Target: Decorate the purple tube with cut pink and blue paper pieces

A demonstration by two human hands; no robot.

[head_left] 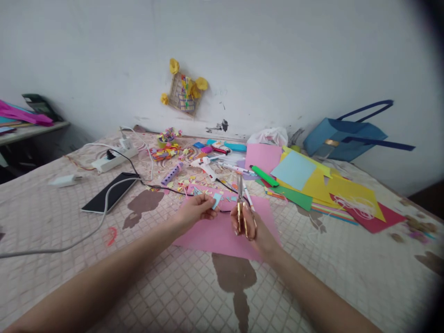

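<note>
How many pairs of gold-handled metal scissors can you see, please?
1: the gold-handled metal scissors are in the right grip, blades pointing away. Others could be hidden beneath the yellow paper sheets.

Slim gold-handled metal scissors (240,204) are showing a glossy finish; the small pale-blue paper piece (217,200) is appearing smooth, matt. The flat pink paper sheet (222,237) is looking matt; the white pistol-shaped plastic glue gun (208,170) is appearing smooth.

Kinda flat, soft light overall, moderately bright, can't tell where from. Greyish on the wall (138,51), dimmer on the left forearm (104,275). Super wide-angle stretch toward the sides, plus blurry black rounding off the right edge of the frame. Bit mushy on fine detail, small glints on the scissors (240,202) mid-frame.
</note>
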